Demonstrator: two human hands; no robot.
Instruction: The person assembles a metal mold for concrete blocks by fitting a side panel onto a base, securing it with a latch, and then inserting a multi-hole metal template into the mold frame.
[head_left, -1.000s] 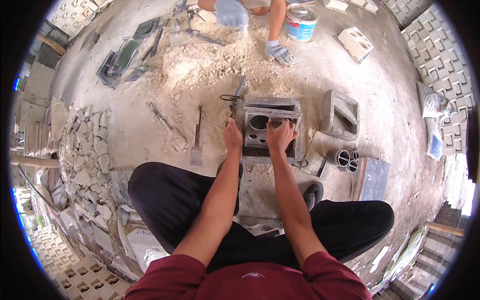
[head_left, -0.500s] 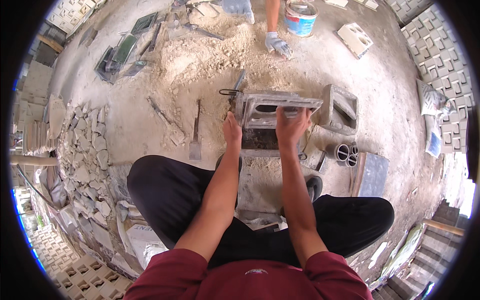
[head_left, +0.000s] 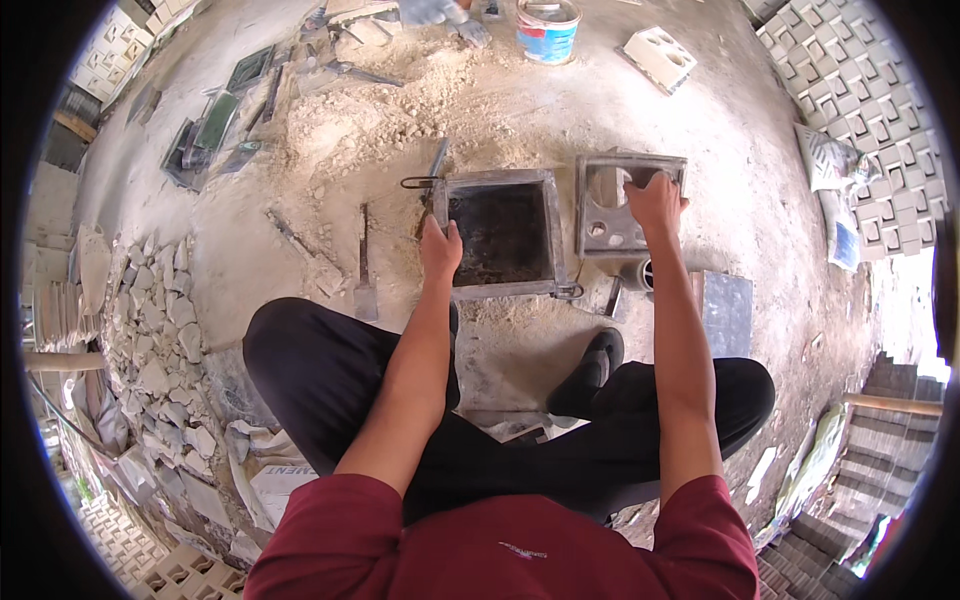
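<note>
A square metal mould with a dark inside stands on the ground in front of me. My left hand is closed on its left side bar, near the wire handle. To the right of the mould, my right hand grips a grey plate with cut-out holes by its inner part. The plate looks level, and I cannot tell whether it rests on something. The fingertips of my right hand are partly hidden by the hand itself.
Pale powder is heaped beyond the mould. A trowel-like scraper lies to the left, broken stone farther left. On the right are a grey slab and a perforated block. A co-worker's gloved hand is near a bucket.
My right hand has lifted the holed plate away from over the mould and moved it right, turning it flatter. The mould's inside is now uncovered. My left hand stays at the mould's left side.
</note>
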